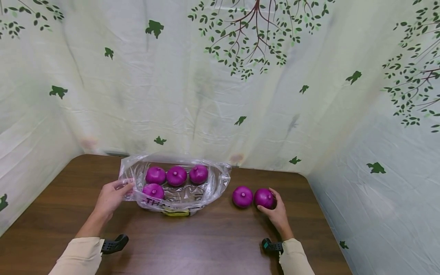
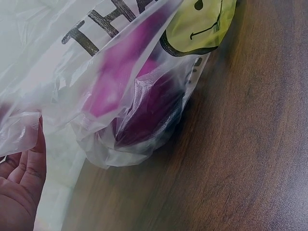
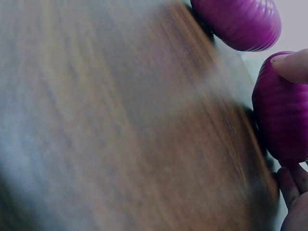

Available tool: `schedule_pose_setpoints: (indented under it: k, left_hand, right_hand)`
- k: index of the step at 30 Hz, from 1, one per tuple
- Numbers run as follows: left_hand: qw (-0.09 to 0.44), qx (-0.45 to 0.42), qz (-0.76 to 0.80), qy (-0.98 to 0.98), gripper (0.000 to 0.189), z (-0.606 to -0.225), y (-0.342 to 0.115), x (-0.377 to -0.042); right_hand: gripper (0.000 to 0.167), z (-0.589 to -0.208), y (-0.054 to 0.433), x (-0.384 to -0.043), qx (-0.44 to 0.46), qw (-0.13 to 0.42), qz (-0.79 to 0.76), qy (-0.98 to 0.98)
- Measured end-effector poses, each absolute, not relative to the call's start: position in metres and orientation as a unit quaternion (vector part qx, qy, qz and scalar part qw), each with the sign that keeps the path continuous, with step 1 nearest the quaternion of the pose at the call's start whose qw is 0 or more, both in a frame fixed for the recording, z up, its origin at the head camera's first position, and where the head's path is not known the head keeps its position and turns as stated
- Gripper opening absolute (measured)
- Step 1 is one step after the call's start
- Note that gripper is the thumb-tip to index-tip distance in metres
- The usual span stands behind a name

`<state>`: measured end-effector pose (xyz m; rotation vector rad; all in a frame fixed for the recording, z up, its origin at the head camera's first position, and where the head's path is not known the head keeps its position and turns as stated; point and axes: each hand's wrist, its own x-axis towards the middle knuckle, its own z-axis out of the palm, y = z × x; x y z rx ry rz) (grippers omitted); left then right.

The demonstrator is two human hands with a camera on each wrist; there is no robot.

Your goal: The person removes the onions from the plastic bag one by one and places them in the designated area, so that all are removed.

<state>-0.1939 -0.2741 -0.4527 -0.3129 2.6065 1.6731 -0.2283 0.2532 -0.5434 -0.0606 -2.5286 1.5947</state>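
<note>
A clear plastic bag [image 1: 216, 183] lies with its mouth spread wide on the table, several red onions [image 1: 177, 176] inside it. My left hand [image 1: 109, 198] pinches the bag's left edge between thumb and fingers. In the left wrist view, dark print and a yellow smiley face [image 2: 202, 26] show on the bag's side. To the right of the bag, my right hand [image 1: 279, 215] grips a red onion [image 1: 264, 198], thumb on one side and fingers on the other. Another red onion [image 1: 242, 197] sits just left of it, also visible in the right wrist view.
The brown wooden table [image 1: 192, 244] has a white curtain [image 1: 192, 95] with leaf prints hanging behind it and along both sides. Black camera straps [image 1: 115, 244] are worn on both wrists.
</note>
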Motion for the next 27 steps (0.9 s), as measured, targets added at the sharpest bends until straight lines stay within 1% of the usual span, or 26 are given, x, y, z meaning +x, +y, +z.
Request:
schedule_pose_setpoints:
  k: [11,18,21,27]
  left_hand:
    - [0.017,-0.097,0.537,0.838,0.061,-0.453,-0.273,-0.194]
    - [0.021,-0.099,0.536,0.838,0.062,-0.452,-0.274,-0.194]
    - [0.021,-0.098,0.534,0.839,0.063,-0.451,-0.274,-0.194]
    - [0.020,-0.098,0.529,0.843,0.063,-0.451,-0.273,-0.195]
  right_hand:
    - [0.079,-0.544,0.256,-0.228,-0.022,0.084,0.540,-0.837]
    - [0.081,-0.537,0.258,-0.227,-0.010,0.087,0.556,-0.826]
    - [0.082,-0.528,0.258,-0.225,-0.010,0.081,0.561,-0.824]
    - [0.081,-0.491,0.250,-0.217,-0.006,0.072,0.564,-0.823]
